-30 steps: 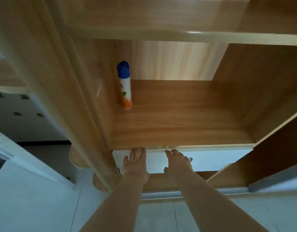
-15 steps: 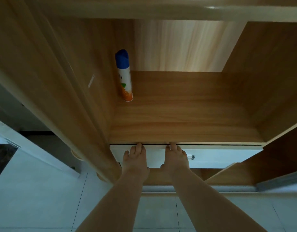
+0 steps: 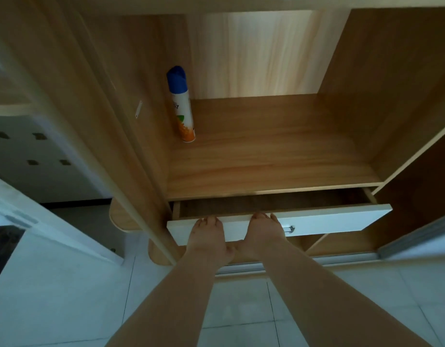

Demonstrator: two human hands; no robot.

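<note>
Drawer [image 3: 329, 221], white-fronted, stands partly open at lower centre of the frame, under the wardrobe shelf [image 3: 279, 159] that carries a spray can [image 3: 182, 106]. The left hand [image 3: 207, 236] and right hand [image 3: 262, 231] hook their fingers over its top edge. It looks rigid and light, likely an easy slider; the small metal handle [image 3: 289, 229] offers another grip.

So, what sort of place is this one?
Likely a home room, at a wooden wardrobe: a partly open white drawer, a spray can on the shelf above it, pale floor tiles below.
</note>
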